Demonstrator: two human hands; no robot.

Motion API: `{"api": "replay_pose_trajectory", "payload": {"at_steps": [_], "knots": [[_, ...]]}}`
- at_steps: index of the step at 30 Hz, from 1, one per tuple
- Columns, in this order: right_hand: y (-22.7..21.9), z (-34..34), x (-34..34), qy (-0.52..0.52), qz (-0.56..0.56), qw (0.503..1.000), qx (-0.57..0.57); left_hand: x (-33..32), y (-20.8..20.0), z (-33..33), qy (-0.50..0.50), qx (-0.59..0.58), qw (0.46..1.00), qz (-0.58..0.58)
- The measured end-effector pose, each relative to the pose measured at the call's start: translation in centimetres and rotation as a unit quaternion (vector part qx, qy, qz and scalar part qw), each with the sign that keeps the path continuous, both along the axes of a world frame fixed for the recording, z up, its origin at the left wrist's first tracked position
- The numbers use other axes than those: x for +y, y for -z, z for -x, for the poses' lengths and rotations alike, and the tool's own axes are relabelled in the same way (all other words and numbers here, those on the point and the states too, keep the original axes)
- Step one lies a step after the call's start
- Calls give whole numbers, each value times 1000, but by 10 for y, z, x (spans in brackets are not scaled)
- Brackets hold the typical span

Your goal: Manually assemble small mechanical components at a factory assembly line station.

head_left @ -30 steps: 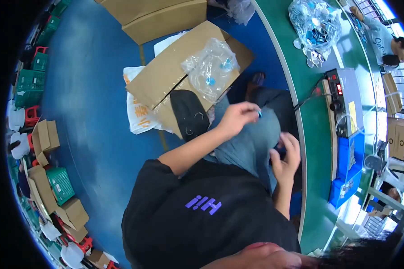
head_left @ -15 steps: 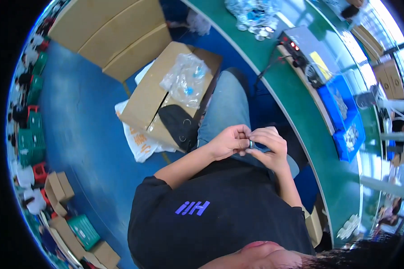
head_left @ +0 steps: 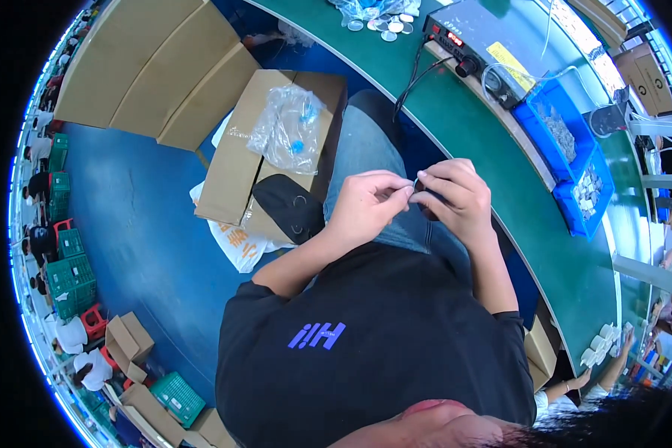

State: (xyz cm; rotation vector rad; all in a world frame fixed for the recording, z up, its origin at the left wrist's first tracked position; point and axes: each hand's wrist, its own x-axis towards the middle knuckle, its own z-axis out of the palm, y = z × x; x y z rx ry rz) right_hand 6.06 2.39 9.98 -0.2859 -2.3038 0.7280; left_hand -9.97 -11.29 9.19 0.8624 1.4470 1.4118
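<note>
Above my lap my left hand [head_left: 372, 203] and my right hand [head_left: 457, 196] meet at the fingertips. Between them is a small, thin disc-like piece [head_left: 416, 184], seen nearly edge-on and mostly covered by the fingers. My left thumb and forefinger pinch it from one side. The fingers of my right hand close on its other side, with the thumb below. Its exact kind is too small to make out.
On the green bench [head_left: 493, 175] at right stand a power supply box [head_left: 485, 48] with cables and blue bins [head_left: 586, 196] of small parts. Round discs [head_left: 388, 26] lie at its far end. At left are a carton [head_left: 228, 168], plastic bag [head_left: 287, 127] and black pouch [head_left: 287, 209].
Both hands have risen away from my body, still pinching the small piece together. The whole view has shifted, and another person's arms now show at the lower right.
</note>
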Motion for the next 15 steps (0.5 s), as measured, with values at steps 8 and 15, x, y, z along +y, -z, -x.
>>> {"api": "replay_pose_trajectory", "payload": {"at_steps": [8, 15], "knots": [[10, 10, 5, 4, 25, 999, 26, 11, 3, 1, -54, 93, 993, -55], [18, 22, 6, -18, 228, 972, 56, 14, 10, 11, -71, -54, 995, -37]]}}
